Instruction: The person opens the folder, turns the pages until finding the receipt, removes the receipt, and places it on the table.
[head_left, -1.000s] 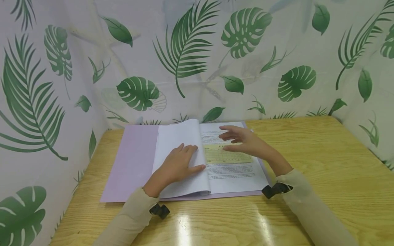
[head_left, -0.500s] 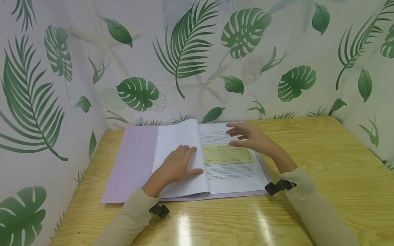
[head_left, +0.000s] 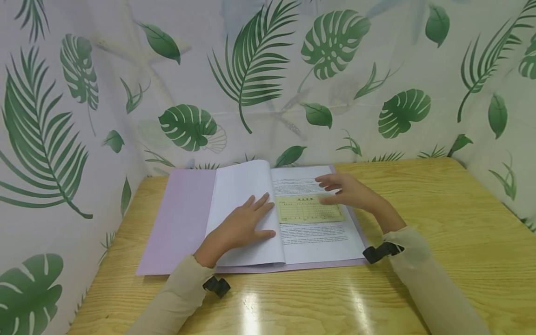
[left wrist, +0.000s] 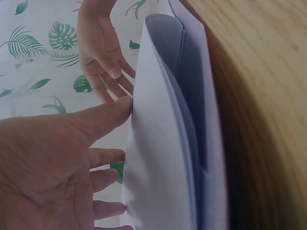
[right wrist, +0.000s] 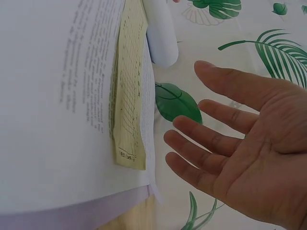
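Observation:
A lilac folder (head_left: 180,218) lies spread on the table, with white sheets (head_left: 240,186) turned over to its left and a printed page (head_left: 318,237) facing up on its right. Across that page lies a yellow printed form (head_left: 310,211). My left hand (head_left: 243,223) rests with fingers spread on the turned sheets; in the left wrist view its fingertips touch the paper, which bows up at the fold. My right hand (head_left: 351,190) hovers over the right edge of the page, fingers relaxed and holding nothing. The right wrist view shows its palm apart from the yellow form (right wrist: 128,96).
The folder sits on a wooden table (head_left: 439,223) near its back edge. A white cloth (head_left: 268,93) printed with green leaves hangs behind and along both sides. Each sleeve cuff has a black wrist camera (head_left: 217,286).
My right hand has drawn back to the right, uncovering more of the yellow form. The left hand's fingers have spread wider on the sheets.

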### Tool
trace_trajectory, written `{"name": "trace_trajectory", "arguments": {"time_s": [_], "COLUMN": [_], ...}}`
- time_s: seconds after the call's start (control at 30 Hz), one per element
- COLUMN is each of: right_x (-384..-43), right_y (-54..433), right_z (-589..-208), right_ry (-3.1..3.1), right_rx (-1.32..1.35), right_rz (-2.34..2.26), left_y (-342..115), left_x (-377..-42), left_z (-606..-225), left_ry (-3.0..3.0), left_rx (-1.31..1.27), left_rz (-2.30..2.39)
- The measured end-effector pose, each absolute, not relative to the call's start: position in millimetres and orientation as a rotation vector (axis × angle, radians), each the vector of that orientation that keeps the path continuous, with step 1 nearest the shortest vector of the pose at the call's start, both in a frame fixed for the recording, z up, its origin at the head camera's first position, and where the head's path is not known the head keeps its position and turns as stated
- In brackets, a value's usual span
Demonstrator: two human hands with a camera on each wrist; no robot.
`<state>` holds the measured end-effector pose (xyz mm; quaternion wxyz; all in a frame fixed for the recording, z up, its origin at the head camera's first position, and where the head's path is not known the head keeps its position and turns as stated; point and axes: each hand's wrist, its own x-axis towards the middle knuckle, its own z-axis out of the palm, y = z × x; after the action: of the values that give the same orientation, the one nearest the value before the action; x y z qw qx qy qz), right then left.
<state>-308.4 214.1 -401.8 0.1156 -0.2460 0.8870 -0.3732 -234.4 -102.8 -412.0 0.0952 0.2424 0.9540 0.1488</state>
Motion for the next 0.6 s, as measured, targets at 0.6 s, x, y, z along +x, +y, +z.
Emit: {"name": "trace_trajectory", "arguments": {"time_s": [0.6], "right_x": [-317], "right_y": [221], "right_z": [-415], "right_ry": [2.595], "right_rx": [-0.548], "right_rz": [-0.993], "left_y": [-106], "left_x": [-235], "left_z": [-409], "left_ry": [2.74], "left_rx": [0.61], "left_rz": [0.435]}}
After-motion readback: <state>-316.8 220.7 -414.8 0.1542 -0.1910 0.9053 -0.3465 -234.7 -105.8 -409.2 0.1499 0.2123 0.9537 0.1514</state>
